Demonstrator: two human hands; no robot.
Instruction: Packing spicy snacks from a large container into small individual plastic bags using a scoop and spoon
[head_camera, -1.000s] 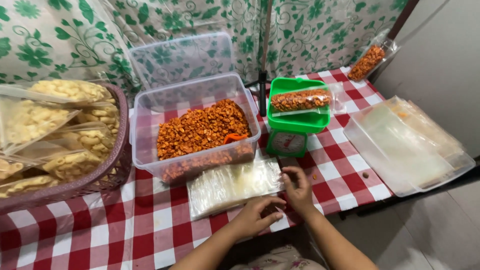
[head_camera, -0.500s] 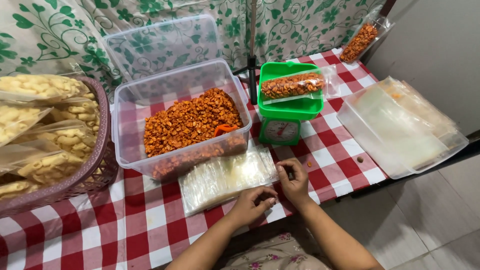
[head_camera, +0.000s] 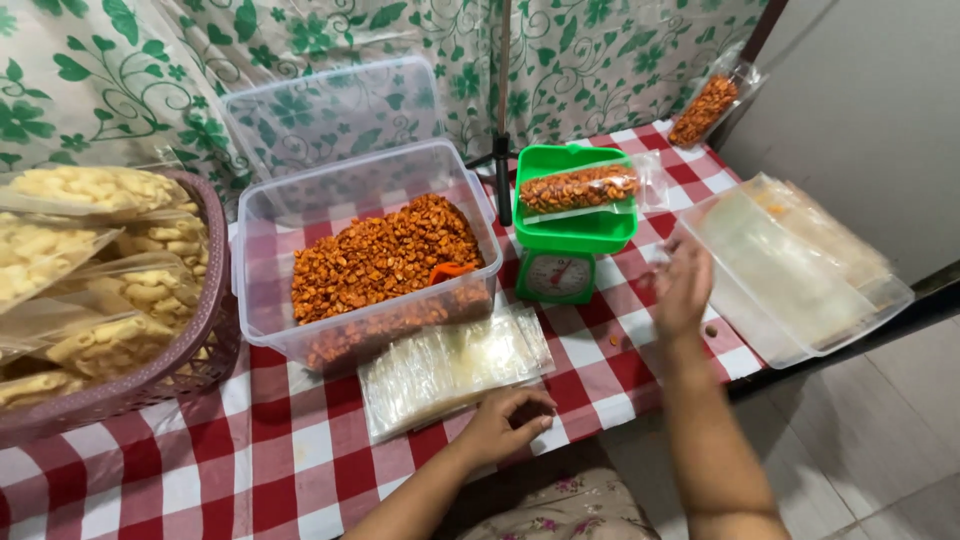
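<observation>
Resting left hand (head_camera: 505, 420) on plastic bags (head_camera: 450, 365), seemingly empty

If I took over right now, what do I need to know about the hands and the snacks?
Left hand: empty, fingers curled, resting at the near edge of the stack of clear bags.
Right hand: empty, open, raised between the green scale and the tray of flat plastic.
Done: one filled bag lies on the scale; another filled bag leans at the table's far corner.
Left: the clear tub holds plenty of orange snacks; many bags unfilled.
</observation>
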